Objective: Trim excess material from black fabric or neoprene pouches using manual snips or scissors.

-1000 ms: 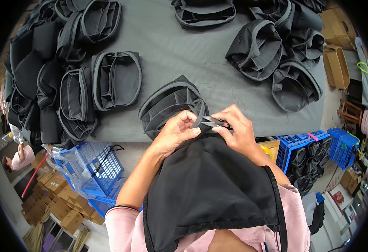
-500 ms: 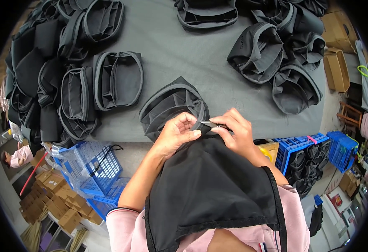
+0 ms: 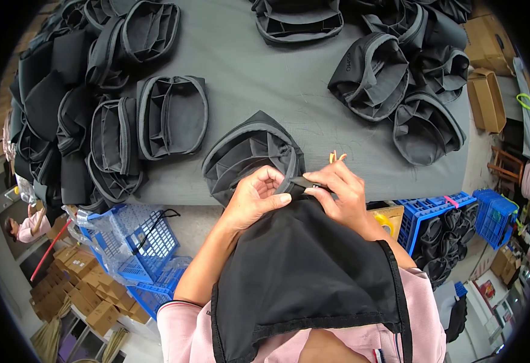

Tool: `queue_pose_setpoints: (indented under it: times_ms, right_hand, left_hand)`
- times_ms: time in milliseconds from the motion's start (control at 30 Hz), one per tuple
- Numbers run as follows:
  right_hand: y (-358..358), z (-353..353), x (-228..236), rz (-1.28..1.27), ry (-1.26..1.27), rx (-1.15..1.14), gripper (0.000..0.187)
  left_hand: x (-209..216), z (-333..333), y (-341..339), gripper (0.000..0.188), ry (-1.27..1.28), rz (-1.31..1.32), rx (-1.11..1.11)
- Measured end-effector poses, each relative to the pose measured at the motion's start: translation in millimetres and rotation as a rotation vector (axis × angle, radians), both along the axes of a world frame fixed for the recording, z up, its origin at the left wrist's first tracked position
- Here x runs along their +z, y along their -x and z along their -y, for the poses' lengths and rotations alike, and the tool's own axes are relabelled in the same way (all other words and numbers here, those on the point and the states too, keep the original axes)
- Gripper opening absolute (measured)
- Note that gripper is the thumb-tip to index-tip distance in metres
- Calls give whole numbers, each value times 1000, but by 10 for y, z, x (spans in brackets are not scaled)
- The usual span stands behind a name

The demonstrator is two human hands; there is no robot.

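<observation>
2 hands [image 3: 301, 193] on black bag [image 3: 304, 266] edge

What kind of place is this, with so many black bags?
It looks like a bag-making workshop or small factory. Piles of identical black bags cover a big grey table, with blue crates and stacked cardboard boxes below.

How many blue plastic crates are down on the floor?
4 at least: two blue crates stacked left of the table, two more to its right. Others may be hidden.

Head fisheye, looking steeply down, close over table [image 3: 289, 91] edge
</observation>
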State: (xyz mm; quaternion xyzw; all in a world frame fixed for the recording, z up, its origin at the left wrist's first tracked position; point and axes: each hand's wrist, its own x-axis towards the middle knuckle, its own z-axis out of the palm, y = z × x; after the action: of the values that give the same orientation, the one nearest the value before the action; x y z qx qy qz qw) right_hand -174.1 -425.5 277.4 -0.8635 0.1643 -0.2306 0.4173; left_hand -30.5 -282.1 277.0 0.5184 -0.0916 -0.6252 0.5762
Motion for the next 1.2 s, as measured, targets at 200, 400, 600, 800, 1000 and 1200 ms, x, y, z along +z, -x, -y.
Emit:
queue_pose_setpoints:
  times_ms: [200, 400, 600, 800, 1000, 1200]
  right_hand:
    - [-13, -8, 51, -60, -972, 100, 15]
    - [107, 2, -87, -50, -971, -76, 22]
    - [2, 4, -6, -65, -834, -14, 20]
    - [-45, 32, -4, -10, -418, 25, 19]
    - [41, 65, 62, -51, -597, 62, 18]
    - [-12, 63, 72, -120, -733, 24, 20]
  left_hand:
    - [-19, -89, 17, 41, -183, 146, -22]
    - [129, -4, 77, 38, -211, 174, 53]
    - [47, -80, 87, 38, -250, 64, 116]
    - [-67, -151, 93, 40, -198, 42, 170]
    - [8, -124, 75, 40, -203, -17, 168]
    - [209, -3, 66, 40, -246, -5, 205]
